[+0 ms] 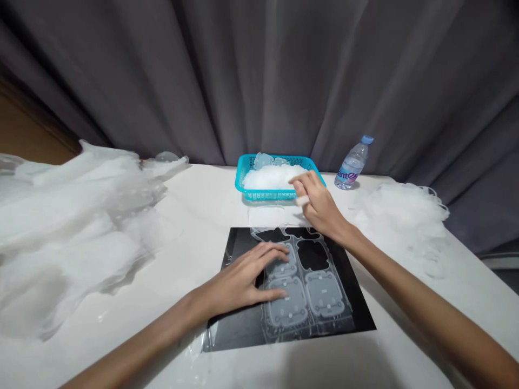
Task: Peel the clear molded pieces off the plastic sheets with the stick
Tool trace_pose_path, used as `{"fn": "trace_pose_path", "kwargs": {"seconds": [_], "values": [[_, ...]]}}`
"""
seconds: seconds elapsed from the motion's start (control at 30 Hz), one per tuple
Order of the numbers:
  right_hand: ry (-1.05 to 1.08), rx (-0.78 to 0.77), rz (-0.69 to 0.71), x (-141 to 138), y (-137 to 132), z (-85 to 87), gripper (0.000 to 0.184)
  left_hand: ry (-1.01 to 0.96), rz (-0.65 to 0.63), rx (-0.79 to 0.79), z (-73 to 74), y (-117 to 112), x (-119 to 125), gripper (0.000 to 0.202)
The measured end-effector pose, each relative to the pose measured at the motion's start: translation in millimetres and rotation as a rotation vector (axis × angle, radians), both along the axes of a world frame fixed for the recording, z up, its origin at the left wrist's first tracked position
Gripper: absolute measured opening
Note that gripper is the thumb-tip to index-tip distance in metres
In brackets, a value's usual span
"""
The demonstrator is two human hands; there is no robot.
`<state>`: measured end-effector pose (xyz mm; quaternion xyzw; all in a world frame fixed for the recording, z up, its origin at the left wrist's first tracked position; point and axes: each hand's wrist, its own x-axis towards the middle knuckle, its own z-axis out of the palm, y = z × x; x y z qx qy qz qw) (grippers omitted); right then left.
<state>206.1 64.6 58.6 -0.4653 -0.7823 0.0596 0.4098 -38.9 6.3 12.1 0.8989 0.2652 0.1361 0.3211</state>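
A clear plastic sheet of moulded pieces [308, 292] lies on a black mat [360, 313] in front of me. Some of its cells are punched out and show black. My left hand [247, 278] rests flat on the sheet's left side, fingers spread. My right hand [318, 202] is raised over the sheet's far edge, close to a turquoise basket [243, 175], with its fingertips pinched on a small clear plastic piece [302, 201]. The basket holds a heap of clear pieces [270, 175].
A big pile of clear plastic sheets [68, 227] covers the table's left side. A smaller heap of plastic scraps [401, 216] lies at the right. A water bottle [353, 163] stands behind it by the grey curtain [259, 75].
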Motion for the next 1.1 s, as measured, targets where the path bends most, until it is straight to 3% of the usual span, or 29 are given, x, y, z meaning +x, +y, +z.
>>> {"fn": "trace_pose_path", "kwargs": {"seconds": [0.07, 0.17, 0.23, 0.3, 0.5, 0.6, 0.77, 1.1], "values": [[0.088, -0.065, 0.1, 6, -36, -8.4, 0.041, 0.002, 0.021, 0.068, -3.0, -1, 0, 0.053], [0.165, -0.338, 0.253, 14, -80, -21.7, 0.051, 0.007, 0.023, 0.173, -7.8, 0, 0, 0.052], [0.187, -0.515, 0.328, 15, -98, -28.9, 0.048, 0.017, 0.018, 0.226, -10.2, 1, -1, 0.054], [0.207, -0.587, 0.325, 12, -108, -34.3, 0.037, 0.032, 0.011, 0.244, -11.4, 2, -2, 0.055], [0.225, -0.588, 0.264, -3, -117, -44.9, 0.005, 0.025, 0.023, 0.2, -10.5, 1, -2, 0.054], [0.206, -0.595, 0.267, -5, -123, -49.0, 0.005, 0.011, 0.034, 0.212, -13.2, -1, -1, 0.054], [0.143, -0.475, 0.271, -6, -132, -55.4, 0.007, 0.012, 0.057, 0.238, -18.7, -1, -2, 0.058], [0.061, -0.338, 0.289, -10, -136, -56.6, 0.01, 0.017, 0.06, 0.217, -15.1, -2, 0, 0.056]]}}
